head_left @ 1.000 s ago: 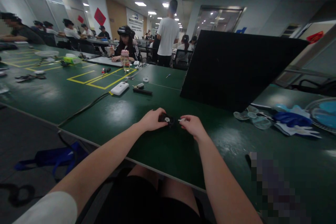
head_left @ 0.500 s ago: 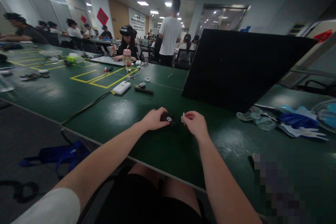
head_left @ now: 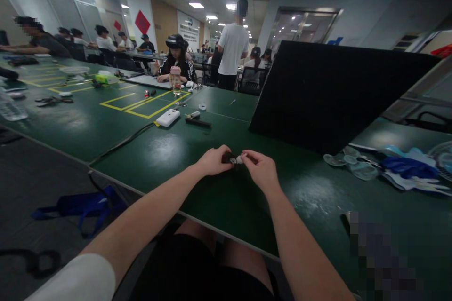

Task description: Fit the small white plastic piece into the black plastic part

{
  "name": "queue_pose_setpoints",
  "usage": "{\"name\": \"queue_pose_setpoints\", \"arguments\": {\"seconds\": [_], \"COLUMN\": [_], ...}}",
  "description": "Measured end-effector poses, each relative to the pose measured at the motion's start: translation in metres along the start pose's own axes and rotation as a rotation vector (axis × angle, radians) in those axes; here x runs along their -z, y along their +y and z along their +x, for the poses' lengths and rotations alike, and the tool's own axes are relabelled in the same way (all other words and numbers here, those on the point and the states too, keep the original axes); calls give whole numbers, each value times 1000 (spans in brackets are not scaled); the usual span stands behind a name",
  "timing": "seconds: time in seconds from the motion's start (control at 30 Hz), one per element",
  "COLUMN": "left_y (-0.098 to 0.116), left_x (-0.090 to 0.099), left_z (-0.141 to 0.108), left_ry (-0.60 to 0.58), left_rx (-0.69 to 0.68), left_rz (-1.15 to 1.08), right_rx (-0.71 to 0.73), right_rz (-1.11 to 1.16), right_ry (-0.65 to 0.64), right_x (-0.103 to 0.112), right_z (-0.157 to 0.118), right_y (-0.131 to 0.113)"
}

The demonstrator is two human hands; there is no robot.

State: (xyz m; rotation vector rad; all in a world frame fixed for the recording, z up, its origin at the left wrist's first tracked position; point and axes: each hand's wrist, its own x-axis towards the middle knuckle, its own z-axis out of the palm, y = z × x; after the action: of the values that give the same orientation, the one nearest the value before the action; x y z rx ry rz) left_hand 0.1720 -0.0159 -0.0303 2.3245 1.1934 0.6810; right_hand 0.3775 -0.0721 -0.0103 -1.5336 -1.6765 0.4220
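Observation:
My left hand (head_left: 213, 161) is closed around a small black part (head_left: 229, 157) with a pale round spot on it, over the green table (head_left: 197, 200). Thumb and fingers of my right hand (head_left: 260, 168) pinch a small white piece (head_left: 239, 159). The white piece is right against the black part's right side; whether it sits in it or only touches it I cannot tell. Fingers cover much of both items, and their exact kind is too small to make out.
A big black panel (head_left: 335, 99) leans at the right, with clear plastic pieces (head_left: 363, 169) and blue-white gloves (head_left: 409, 167) beside it. Farther back lie a white box-shaped device (head_left: 168, 117) with a cable, a dark bar (head_left: 198, 122) and a bottle (head_left: 175, 81). A person (head_left: 176, 63) sits across.
My right hand has brought the white piece leftward to the black part, closing the gap between them. My left hand keeps its hold. The whole view has shifted slightly.

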Motion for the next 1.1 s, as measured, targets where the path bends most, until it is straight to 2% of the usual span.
{"name": "queue_pose_setpoints", "arguments": {"seconds": [0.2,0.4,0.47,0.57,0.6,0.73,0.87,1.0,1.1], "left_y": [-2,-1,-1,-2,-2,-3,-2,-3,-12], "left_x": [-3,-5,-5,-4,-3,0,1,2,9], "left_z": [1,1,1,-1,-2,-3,-4,-5,-9], "left_ry": [-7,5,7,-24,-34,-40,-34,-10,57], "left_rx": [-24,-16,15,42,41,37,54,38,49], "left_rz": [-46,-69,-77,-123,-139,-145,-138,-146,-164], "right_rx": [93,-81,-126,-212,-237,-269,-315,-336,-341], "right_rz": [-187,-161,-53,247,328,525,807,899,939], "right_ry": [-42,-119,-75,81,98,12,37,67,68], "right_x": [-1,-1,3,12,14,15,13,14,14], "right_z": [-1,0,4,11,13,13,9,8,10], "right_y": [2,5,13,29,35,52,57,61,64]}}
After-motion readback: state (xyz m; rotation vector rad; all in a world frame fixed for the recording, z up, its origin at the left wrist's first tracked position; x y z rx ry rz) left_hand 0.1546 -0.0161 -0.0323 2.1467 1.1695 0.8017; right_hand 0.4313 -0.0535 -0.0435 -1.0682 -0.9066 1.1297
